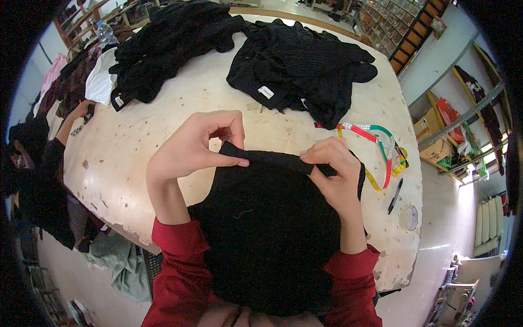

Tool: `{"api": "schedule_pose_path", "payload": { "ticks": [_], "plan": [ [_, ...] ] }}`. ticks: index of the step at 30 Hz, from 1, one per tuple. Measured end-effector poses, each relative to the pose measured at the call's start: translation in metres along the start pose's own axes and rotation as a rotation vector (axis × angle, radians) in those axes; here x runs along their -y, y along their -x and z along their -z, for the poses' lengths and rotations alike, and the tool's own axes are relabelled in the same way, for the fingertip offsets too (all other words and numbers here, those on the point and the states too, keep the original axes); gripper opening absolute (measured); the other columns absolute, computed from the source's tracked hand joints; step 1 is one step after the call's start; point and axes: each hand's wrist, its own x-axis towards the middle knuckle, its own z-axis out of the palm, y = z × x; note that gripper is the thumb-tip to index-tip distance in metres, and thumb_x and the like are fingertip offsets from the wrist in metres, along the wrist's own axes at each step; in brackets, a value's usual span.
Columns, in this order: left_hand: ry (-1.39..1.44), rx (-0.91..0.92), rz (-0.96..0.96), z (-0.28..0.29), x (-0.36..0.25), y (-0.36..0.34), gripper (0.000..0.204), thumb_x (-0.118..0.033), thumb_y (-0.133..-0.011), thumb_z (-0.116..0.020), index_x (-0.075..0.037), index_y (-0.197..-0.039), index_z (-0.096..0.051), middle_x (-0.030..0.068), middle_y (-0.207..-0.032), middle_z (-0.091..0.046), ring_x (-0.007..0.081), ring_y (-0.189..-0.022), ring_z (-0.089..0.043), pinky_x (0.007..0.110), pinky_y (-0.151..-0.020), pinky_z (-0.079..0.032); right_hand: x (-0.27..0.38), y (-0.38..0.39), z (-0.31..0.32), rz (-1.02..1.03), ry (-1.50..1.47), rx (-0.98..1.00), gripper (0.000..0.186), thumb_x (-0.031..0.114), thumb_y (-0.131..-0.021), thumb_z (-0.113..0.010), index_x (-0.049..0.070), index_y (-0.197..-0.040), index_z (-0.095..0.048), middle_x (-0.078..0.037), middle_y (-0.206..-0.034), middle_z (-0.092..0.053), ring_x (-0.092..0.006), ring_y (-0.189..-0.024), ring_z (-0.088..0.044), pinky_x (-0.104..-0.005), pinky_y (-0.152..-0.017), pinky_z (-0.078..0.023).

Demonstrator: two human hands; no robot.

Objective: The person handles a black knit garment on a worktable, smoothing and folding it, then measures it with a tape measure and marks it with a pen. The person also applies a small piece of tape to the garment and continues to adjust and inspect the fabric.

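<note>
A black knit garment (267, 234) hangs from both my hands over the near edge of the table, its upper band stretched level between them. My left hand (190, 141) pinches the band's left end between thumb and fingers. At the other end, my right hand (335, 171) grips the band the same way, with the fingertips on top. A short pale thread lies on the front of the garment. Its lower part runs down between my red sleeves, toward my body.
Black garments (305, 65) with white labels lie at the back of the pale worktable (152, 131). At right are a coloured tape measure (388, 163), a black pen (395, 196) and a tape roll (408, 217). Another person's hand (81, 109) rests at the left edge.
</note>
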Motion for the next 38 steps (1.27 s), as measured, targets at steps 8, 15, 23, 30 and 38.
{"api": "schedule_pose_path", "payload": {
  "ticks": [8,15,23,30,38],
  "plan": [
    [-0.03,-0.026,-0.062,-0.002,0.002,-0.001,0.029,0.009,-0.061,-0.071,-0.007,-0.067,-0.047,-0.0002,-0.074,-0.047,0.0109,-0.072,-0.046,0.025,-0.066,-0.039,0.005,0.0,0.002,0.067,0.037,-0.027,0.023,-0.004,-0.064,-0.071,0.011,-0.082,-0.067,0.002,-0.084,-0.066,-0.0168,-0.081,-0.061,-0.0331,-0.081,-0.043],
    [-0.063,-0.019,-0.073,0.0,0.002,0.0,0.03,0.009,-0.056,-0.067,-0.007,-0.065,-0.043,0.0001,-0.073,-0.046,0.011,-0.072,-0.046,0.024,-0.064,-0.037,0.008,-0.001,0.003,0.095,0.062,-0.019,0.023,-0.003,-0.064,-0.071,0.012,-0.081,-0.067,0.003,-0.085,-0.066,-0.0165,-0.08,-0.06,-0.0336,-0.079,-0.042],
    [-0.088,-0.066,0.009,0.002,0.037,-0.018,0.03,-0.004,-0.074,-0.078,-0.007,-0.082,-0.05,-0.0037,-0.078,-0.046,0.01,-0.074,-0.045,0.025,-0.07,-0.04,-0.003,-0.001,0.004,-0.02,0.304,0.016,0.015,0.002,-0.076,-0.067,0.006,-0.091,-0.068,-0.008,-0.094,-0.068,-0.0225,-0.087,-0.063,-0.0367,-0.083,-0.045],
    [-0.09,-0.147,0.336,0.01,0.178,-0.022,0.031,-0.011,-0.079,-0.077,-0.008,-0.106,-0.064,-0.0021,-0.084,-0.058,0.011,-0.082,-0.054,0.025,-0.078,-0.044,-0.103,0.042,0.055,-0.681,0.599,0.354,0.027,0.025,-0.092,-0.062,0.002,-0.105,-0.066,-0.016,-0.104,-0.067,-0.0295,-0.098,-0.066,-0.0375,-0.085,-0.049],
    [-0.149,-0.172,0.521,0.012,0.161,-0.021,0.035,-0.022,-0.085,-0.074,-0.01,-0.116,-0.065,0.0029,-0.099,-0.067,0.0134,-0.095,-0.06,0.026,-0.089,-0.045,-0.13,0.055,0.077,-0.861,0.491,0.422,0.035,0.035,-0.092,-0.062,0.003,-0.105,-0.069,-0.02,-0.104,-0.069,-0.0283,-0.095,-0.067,-0.0355,-0.085,-0.049]
  ]
}}
